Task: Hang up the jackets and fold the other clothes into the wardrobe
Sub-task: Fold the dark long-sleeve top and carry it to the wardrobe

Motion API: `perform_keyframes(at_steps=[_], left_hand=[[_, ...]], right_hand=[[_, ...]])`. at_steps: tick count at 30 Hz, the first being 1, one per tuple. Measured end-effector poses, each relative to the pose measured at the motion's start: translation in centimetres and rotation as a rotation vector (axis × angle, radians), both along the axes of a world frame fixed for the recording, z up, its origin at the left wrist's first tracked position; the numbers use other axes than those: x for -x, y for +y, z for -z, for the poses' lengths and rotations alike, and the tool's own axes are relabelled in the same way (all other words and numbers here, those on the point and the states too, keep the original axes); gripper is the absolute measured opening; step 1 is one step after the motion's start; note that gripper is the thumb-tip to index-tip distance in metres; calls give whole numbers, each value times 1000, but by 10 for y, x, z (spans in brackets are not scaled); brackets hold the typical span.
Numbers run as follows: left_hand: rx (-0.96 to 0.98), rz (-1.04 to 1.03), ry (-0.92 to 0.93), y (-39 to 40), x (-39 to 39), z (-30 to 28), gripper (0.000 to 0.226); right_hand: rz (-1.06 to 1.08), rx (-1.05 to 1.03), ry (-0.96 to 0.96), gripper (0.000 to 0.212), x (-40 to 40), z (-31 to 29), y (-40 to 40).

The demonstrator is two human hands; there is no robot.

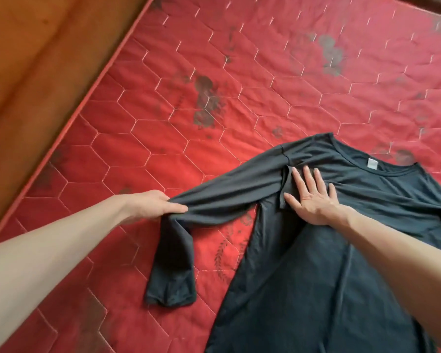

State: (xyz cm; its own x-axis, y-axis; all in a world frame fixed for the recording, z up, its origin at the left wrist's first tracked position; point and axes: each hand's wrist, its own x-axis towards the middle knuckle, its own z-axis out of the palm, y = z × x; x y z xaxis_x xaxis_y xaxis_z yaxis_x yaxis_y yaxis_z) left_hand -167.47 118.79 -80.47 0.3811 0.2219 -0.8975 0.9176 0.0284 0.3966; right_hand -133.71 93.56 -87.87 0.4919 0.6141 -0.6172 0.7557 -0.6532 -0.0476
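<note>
A dark grey long-sleeved shirt point(341, 263) lies spread on the red quilted mattress point(239, 72), neckline toward the far side. My left hand point(150, 206) grips its left sleeve point(224, 197) about midway and holds it stretched out to the left, with the cuff end drooping onto the mattress. My right hand point(309, 197) presses flat with straight fingers on the shirt's chest near the armpit seam. The shirt's right sleeve runs out of view at the right edge.
The mattress fills most of the view, with a piped edge point(92, 90) running diagonally at the left. Beyond that edge is a brown wooden surface point(36, 59). No wardrobe or other clothes are in view.
</note>
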Motion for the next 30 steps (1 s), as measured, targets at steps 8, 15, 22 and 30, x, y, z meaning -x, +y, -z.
perform_keyframes(at_steps=[8,15,22,30], left_hand=[[-220,-153,-157,36,35,-15,40],[-329,125,-110,62,59,-20,18],[-444,422,86,88,99,-16,19],[-508,9,41,104,117,-32,44]], right_hand=[[-13,-396,-212,78,42,-22,9],[-365,-398,-25,66,113,-21,65],[-209,-162,26,82,138,-8,102],[-176,-283,-35,89,154,-20,106]])
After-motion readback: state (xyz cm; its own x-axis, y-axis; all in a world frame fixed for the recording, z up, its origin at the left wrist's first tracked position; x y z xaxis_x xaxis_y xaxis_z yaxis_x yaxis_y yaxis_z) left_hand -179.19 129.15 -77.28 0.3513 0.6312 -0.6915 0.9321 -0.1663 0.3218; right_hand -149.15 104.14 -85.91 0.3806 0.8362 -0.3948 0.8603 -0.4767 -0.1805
